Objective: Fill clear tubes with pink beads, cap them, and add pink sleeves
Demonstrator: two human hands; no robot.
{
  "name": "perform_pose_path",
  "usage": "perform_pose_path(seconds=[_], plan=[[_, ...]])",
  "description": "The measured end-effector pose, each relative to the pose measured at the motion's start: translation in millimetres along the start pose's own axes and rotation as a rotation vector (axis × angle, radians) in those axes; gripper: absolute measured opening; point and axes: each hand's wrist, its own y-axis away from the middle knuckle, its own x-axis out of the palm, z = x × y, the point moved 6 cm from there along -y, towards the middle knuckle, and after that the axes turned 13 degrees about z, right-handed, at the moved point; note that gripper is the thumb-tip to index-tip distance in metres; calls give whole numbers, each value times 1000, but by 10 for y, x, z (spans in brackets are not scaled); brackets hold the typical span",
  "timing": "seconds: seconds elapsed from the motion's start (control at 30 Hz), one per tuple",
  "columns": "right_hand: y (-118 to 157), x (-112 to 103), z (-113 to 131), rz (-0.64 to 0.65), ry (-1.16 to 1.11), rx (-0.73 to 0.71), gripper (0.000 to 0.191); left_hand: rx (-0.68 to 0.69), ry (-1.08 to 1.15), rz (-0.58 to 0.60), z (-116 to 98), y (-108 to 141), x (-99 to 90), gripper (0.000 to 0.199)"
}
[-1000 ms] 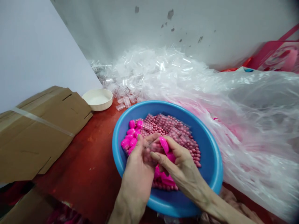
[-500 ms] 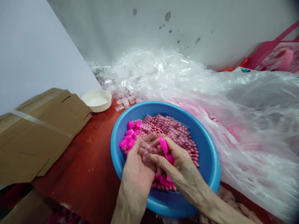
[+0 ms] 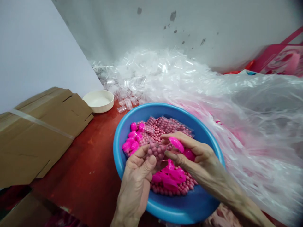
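My left hand point(image 3: 139, 171) pinches a small clear plastic tube of pink beads point(image 3: 156, 150) between thumb and fingers, over the blue basin point(image 3: 120, 129). On the right, my right hand point(image 3: 191, 156) is curled around a bright pink plastic cap point(image 3: 176, 144), with more bright pink plastic in the palm. Its thumb tip comes close to the tube's right end; whether they touch I cannot tell. Below the hands, loose pink caps point(image 3: 169, 179) lie on a bed of pink beads point(image 3: 182, 189). Filled clear pieces point(image 3: 169, 124) rest at the back of the basin, and capped pink ends point(image 3: 132, 137) cluster at its left.
Behind the basin rises a heap of empty clear tubes point(image 3: 125, 85). Plastic bags point(image 3: 260, 126) spread over the right side. A white round dish point(image 3: 100, 107) and folded cardboard point(image 3: 47, 132) stand left on the red tabletop point(image 3: 94, 170). A pink bag point(image 3: 281, 60) is far right.
The hands have moved apart slightly. My left hand now grips the bead tube upright between thumb and fingers, and my right hand has shifted right with the pink cap, uncovering the loose caps below.
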Motion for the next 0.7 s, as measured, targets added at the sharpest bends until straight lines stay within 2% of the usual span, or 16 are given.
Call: perform_pose_path(seconds=[0.1,0.17,0.3,0.4,0.57,0.7], plan=[[1,46,37,157,48,-48,30,-10,-51,32,-8,-8,20,13],[6,52,27,202,27,-66,29,-9,-61,31,-7,-4,22,12],[7,9,-48,188,-26,-43,15,-30,-61,21,21,10,18,15],[4,-11,-154,173,-59,57,5,-46,-82,12,33,16,14,19],[-7,-62,-407,80,-363,263,20,-72,-75,39,33,2,11,17],[12,-172,-487,-39,-324,333,17,-136,-59,78,47,0,15,16]])
